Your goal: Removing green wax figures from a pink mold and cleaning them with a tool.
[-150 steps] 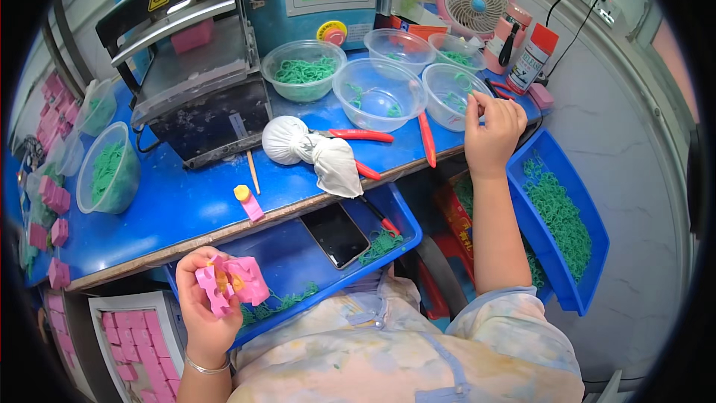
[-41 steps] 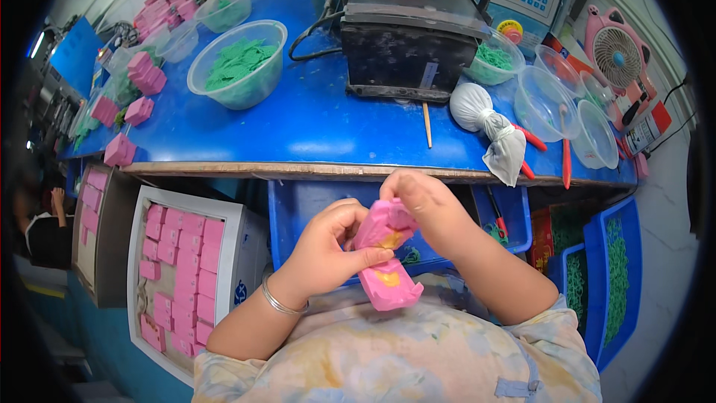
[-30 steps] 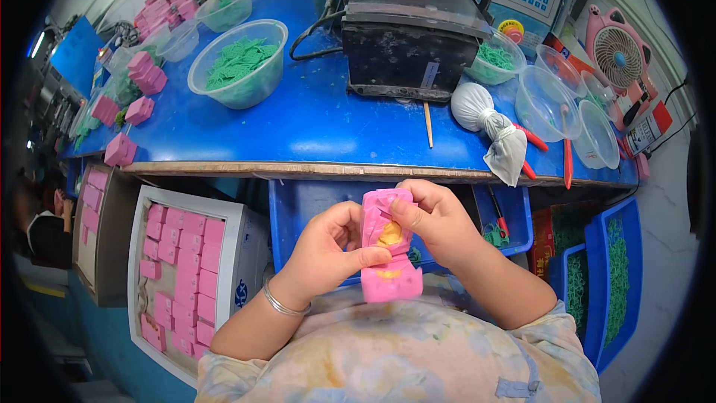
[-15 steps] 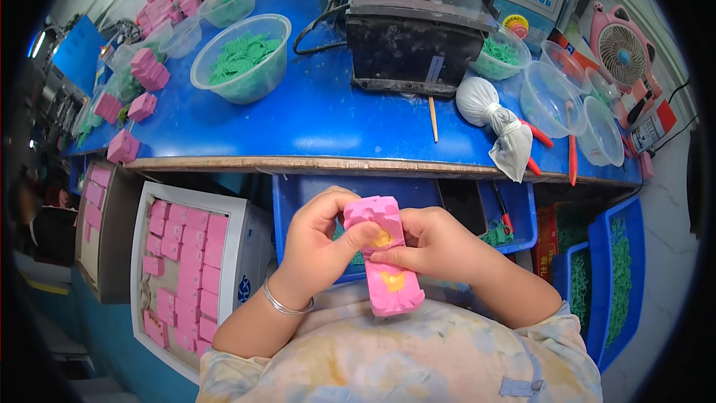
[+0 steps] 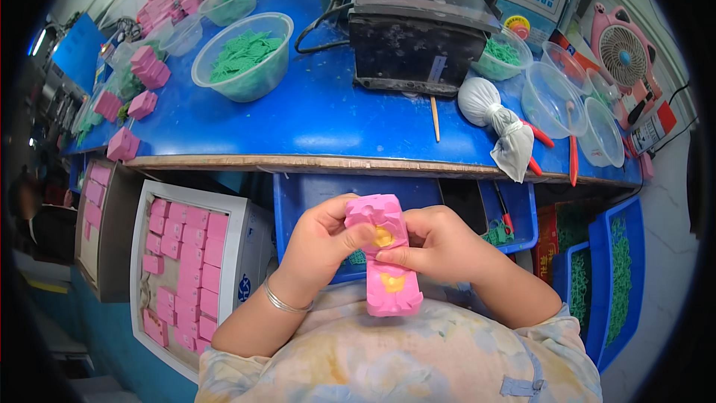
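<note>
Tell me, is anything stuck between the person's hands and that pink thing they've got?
No, nothing visible is. The left hand and the right hand both hold the pink piece directly, bare thumbs against it.

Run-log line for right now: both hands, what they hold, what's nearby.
left hand: holding pink piece, thumb at upper yellow patch | right hand: holding same piece, thumb across middle | nearby: blue tray, green strands

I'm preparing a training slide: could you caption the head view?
Left hand and right hand hold a pink two-part piece with yellow patches near a blue tray.
</note>
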Demonstrator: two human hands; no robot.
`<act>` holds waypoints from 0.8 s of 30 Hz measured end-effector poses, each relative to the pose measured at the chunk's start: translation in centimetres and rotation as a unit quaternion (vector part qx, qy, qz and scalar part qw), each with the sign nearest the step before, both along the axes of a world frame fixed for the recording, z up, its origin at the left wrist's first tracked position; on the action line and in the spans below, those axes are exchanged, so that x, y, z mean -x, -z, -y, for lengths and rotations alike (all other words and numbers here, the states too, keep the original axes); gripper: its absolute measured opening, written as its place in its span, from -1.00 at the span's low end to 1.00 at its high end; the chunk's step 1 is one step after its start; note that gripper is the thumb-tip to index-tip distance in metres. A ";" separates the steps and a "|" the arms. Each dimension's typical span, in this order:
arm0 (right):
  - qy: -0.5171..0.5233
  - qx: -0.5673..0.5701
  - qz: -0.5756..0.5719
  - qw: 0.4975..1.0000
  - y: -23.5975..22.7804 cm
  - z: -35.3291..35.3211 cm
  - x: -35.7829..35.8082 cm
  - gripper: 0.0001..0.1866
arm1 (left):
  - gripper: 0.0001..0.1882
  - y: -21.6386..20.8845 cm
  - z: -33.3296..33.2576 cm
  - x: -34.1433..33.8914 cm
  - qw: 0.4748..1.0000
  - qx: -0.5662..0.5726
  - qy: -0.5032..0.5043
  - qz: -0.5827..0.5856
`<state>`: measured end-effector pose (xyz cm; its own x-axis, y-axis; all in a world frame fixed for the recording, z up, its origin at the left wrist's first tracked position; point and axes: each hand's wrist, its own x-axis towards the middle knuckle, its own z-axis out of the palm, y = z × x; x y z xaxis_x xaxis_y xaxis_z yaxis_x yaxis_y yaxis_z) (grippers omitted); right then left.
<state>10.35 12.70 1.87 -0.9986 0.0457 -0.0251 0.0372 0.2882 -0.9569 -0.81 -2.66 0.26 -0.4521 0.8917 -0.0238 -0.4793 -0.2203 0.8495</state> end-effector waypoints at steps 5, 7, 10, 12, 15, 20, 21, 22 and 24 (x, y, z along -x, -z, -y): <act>0.000 -0.073 -0.052 0.996 0.4 -0.8 0.3 -0.69 | -0.66 0.0 -0.2 -0.4 0.985 0.033 -0.059 -0.158; 0.044 -0.069 -0.101 0.992 0.3 -0.3 0.3 -0.67 | -0.67 0.5 -0.1 -0.4 0.979 0.039 -0.081 -0.182; 0.093 -0.040 -0.151 0.983 0.3 -0.4 0.3 -0.69 | -0.70 0.5 -0.3 -0.7 0.976 0.041 -0.107 -0.185; 0.097 -0.020 -0.146 0.984 0.1 -0.4 0.3 -0.72 | -0.75 0.6 -0.4 -0.8 0.968 0.046 -0.130 -0.210; 0.102 -0.124 -0.173 0.972 -0.2 -0.2 0.1 -0.75 | -0.74 0.7 -0.5 -0.4 0.858 -0.002 -0.200 -0.474; 0.128 -0.009 -0.212 0.969 0.2 0.4 0.2 -0.76 | -0.63 -0.5 -0.8 -0.5 0.880 -0.029 -0.149 -0.450; 0.127 -0.008 -0.213 0.969 0.4 0.4 0.2 -0.76 | -0.61 -0.4 -0.8 -1.0 0.953 -0.057 -0.089 -0.282; 0.131 -0.021 -0.224 0.966 0.7 0.4 0.3 -0.76 | -0.59 -0.4 -0.8 -1.3 0.991 -0.083 -0.027 -0.104; 0.135 -0.034 -0.235 0.962 0.9 0.4 0.3 -0.76 | -0.59 -0.2 -0.6 -1.2 0.992 -0.071 -0.038 -0.097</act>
<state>10.01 12.29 0.97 -0.8504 0.2908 0.4385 -0.3128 0.3909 -0.8657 0.40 -2.03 0.44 -0.5011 0.8433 0.1940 -0.2879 -0.3739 0.8816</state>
